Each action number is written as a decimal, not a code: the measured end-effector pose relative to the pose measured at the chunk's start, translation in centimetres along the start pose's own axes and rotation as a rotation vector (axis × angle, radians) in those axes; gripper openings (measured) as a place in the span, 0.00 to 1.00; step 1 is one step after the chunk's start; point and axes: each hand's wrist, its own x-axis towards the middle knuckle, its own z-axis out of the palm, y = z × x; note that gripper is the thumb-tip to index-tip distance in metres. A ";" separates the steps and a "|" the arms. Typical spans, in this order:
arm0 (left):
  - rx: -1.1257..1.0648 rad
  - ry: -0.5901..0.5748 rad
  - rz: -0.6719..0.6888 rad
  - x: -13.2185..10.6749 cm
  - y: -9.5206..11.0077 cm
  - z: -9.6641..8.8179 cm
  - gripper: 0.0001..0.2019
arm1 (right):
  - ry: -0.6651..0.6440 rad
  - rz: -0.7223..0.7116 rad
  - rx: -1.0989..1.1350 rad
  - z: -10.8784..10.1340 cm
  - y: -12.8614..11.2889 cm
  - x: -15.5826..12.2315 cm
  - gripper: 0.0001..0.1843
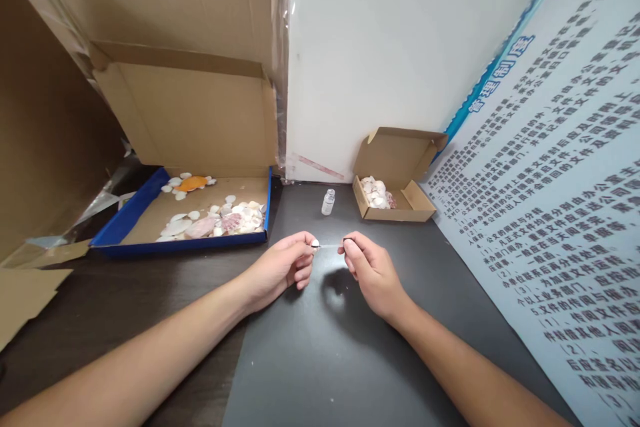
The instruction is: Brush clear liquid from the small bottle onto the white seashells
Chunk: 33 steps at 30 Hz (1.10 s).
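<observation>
My left hand (285,268) pinches a tiny white shell (315,243) between thumb and forefinger over the dark mat (320,347). My right hand (367,270) is also in a pinch, holding the other end of a thin pale thread or wire (329,245) that runs from the shell. The two hands are close together, a little apart, at the table's centre. Just beyond them stands a small clear glass bottle (328,201).
A large open cardboard box with blue sides (127,217) holds several white, pink and orange shells at the left. A small open cardboard box (395,203) with shells sits at the back right. A printed board (555,213) leans along the right. Cardboard pieces lie at the far left.
</observation>
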 end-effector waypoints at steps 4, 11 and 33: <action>0.013 0.002 -0.001 -0.1 0.0 0.0 0.03 | 0.040 -0.009 0.001 0.0 0.0 0.1 0.17; 0.002 -0.001 -0.008 -0.1 0.0 -0.1 0.03 | 0.002 -0.012 0.020 0.0 0.0 0.0 0.18; -0.006 -0.004 -0.010 0.2 -0.3 -0.3 0.05 | 0.013 -0.002 -0.011 0.1 0.2 0.1 0.18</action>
